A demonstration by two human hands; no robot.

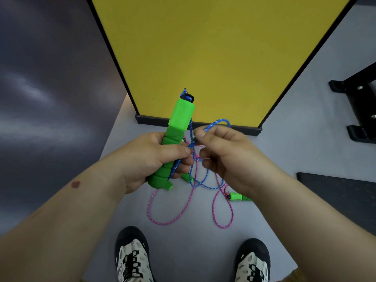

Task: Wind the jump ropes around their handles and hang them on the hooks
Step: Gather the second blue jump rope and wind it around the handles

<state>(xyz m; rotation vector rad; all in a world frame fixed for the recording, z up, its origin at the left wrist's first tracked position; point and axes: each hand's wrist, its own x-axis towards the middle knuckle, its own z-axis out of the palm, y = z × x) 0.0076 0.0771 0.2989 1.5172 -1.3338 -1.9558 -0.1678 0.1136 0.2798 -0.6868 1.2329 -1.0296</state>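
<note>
The left hand [156,159] has its grip wrapped tight around a green handle [175,137], which points up and away, with the thumb pressing the blue rope [205,180] against it. The right hand [223,153] pinches a loop of that rope just beside the handle. This looks like the start of winding, since hardly any rope sits around the handle yet. The rest of the blue rope hangs down to the floor [183,231], where it crosses a pink rope [183,218]. Another green handle [238,196] lies there too. Next, the right hand likely must carry its loop around the handle and pull the blue rope free of the pink one. No hooks can be seen.
</note>
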